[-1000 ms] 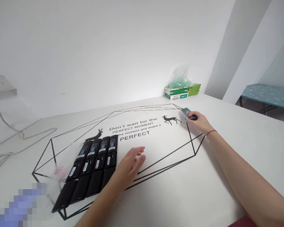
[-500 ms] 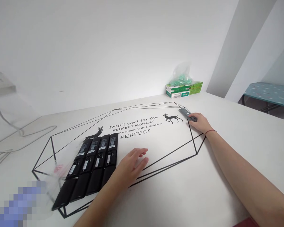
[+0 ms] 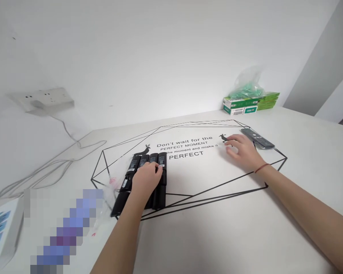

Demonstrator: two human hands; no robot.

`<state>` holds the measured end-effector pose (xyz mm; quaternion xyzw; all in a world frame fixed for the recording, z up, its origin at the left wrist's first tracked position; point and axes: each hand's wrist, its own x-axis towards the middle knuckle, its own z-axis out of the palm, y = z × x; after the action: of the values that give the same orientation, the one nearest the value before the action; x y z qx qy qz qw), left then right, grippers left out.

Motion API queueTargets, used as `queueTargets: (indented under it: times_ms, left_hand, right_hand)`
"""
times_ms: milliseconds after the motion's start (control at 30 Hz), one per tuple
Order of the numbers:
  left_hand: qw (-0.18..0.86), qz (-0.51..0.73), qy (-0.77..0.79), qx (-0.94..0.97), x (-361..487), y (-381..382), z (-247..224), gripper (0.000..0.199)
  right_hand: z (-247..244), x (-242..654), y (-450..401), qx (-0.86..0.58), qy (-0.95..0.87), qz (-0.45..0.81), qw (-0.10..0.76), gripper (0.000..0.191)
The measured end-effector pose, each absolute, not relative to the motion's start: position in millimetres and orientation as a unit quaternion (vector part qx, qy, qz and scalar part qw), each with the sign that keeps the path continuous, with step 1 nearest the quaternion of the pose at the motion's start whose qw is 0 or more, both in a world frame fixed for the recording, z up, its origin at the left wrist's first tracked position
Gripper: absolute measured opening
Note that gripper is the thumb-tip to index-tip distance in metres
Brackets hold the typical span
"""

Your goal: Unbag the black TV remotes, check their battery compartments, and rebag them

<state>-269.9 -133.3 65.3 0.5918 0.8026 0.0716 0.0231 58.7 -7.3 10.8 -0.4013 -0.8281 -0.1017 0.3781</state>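
Observation:
Several black remotes (image 3: 160,196) lie face down side by side in a block, left of centre on the white table. My left hand (image 3: 147,177) is over the upper part of this block, its fingers bent down at the remotes of the right-hand columns; whether it grips one is hidden. My right hand (image 3: 241,150) hovers over the printed deer at the right, fingers curved and apart, with nothing in it. Just beyond it, a single dark remote (image 3: 257,138) lies with its buttons up.
Green and white boxes (image 3: 240,106) with a clear plastic bag (image 3: 247,89) on top stand against the wall at the back right. At the left are a wall socket (image 3: 50,99), white cables (image 3: 60,162) and a power strip (image 3: 5,228). Clear plastic wrap (image 3: 103,205) lies beside the remotes.
My right hand has let go of the single remote and moved left of it. My left hand has moved from the table onto the block of remotes. The view has turned left.

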Motion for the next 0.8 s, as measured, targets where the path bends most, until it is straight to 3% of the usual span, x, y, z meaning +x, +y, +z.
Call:
queueTargets:
  times_ms: [133, 267, 367, 467, 567, 700, 800]
  left_hand:
    - [0.003, 0.031, 0.802, 0.596, -266.1, -133.7, 60.1, 0.035]
    - [-0.017, 0.008, 0.799, 0.6, -255.4, -138.1, 58.2, 0.036]
    - [-0.021, -0.004, 0.799, 0.601, -250.1, -140.3, 59.2, 0.038]
    - [-0.024, 0.001, 0.783, 0.622, -247.6, -140.8, 58.7, 0.038]
    - [-0.016, 0.024, 0.764, 0.645, -247.6, -139.8, 55.3, 0.037]
    - [0.015, 0.066, 0.733, 0.677, -249.1, -136.5, 47.8, 0.045]
    - [0.041, 0.102, 0.731, 0.674, -246.5, -134.1, 41.7, 0.051]
  right_hand:
    - [16.4, -19.4, -73.2, -0.246, -0.907, -0.018, 0.341, 0.017]
    - [14.9, -83.5, -135.7, -0.1, -0.958, 0.047, 0.265, 0.028]
    - [16.1, -103.8, -152.4, -0.069, -0.968, 0.103, 0.217, 0.045]
    - [18.8, -106.2, -151.1, -0.069, -0.968, 0.141, 0.196, 0.05]
    - [18.1, -101.2, -149.3, -0.077, -0.964, 0.136, 0.216, 0.042]
    - [14.5, -86.4, -150.7, -0.103, -0.958, 0.103, 0.246, 0.013]
    - [15.7, -68.8, -148.6, -0.179, -0.946, 0.091, 0.253, 0.011]
